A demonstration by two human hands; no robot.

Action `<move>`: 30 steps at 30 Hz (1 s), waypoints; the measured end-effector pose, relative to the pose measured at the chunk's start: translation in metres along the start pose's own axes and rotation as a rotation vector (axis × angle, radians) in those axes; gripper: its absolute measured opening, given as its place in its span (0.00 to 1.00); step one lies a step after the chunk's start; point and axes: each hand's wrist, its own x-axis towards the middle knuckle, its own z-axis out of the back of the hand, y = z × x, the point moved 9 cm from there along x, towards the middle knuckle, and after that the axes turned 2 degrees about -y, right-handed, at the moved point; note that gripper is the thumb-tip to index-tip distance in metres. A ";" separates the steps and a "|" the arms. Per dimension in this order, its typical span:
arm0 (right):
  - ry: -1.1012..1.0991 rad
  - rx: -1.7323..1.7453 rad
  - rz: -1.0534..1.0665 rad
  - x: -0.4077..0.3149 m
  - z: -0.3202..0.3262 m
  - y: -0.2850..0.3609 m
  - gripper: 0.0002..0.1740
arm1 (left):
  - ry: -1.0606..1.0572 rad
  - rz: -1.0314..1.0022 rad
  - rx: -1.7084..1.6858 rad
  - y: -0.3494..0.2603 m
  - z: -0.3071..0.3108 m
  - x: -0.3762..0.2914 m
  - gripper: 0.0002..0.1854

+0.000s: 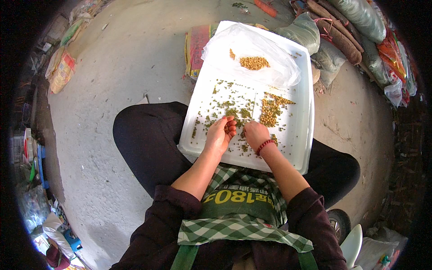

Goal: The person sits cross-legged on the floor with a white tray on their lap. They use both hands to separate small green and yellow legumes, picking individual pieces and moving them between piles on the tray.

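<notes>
A white foam tray (305, 135) lies across my lap. Small green beans (231, 112) are scattered over its left and middle part, and tan soybeans (268, 116) mixed with some green ones lie right of the middle. At the tray's far end, a clear plastic bag (222, 44) holds a heap of soybeans (253, 63). My left hand (221, 133) is cupped around several tan beans, its palm turned inward. Beside it, my right hand (256, 134), with a red bead bracelet (265, 145) on the wrist, touches the tray among green beans; its fingertips are hidden.
A red and yellow printed sack (197, 47) stands behind the tray's left edge. Filled plastic bags (302, 32) and brown rolled material (337, 33) lie at the far right. Another sack (62, 69) is on the concrete floor at left. A wheel (339, 224) shows at lower right.
</notes>
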 end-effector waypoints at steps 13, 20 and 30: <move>-0.035 0.567 0.184 -0.029 0.061 0.007 0.04 | -0.019 0.047 0.005 0.008 -0.005 -0.007 0.13; 0.074 0.358 0.109 -0.041 0.010 0.002 0.06 | 0.028 0.007 0.023 0.007 -0.007 -0.005 0.13; 0.065 0.218 0.074 -0.029 0.009 0.009 0.08 | 0.034 0.012 0.044 0.009 -0.006 -0.006 0.13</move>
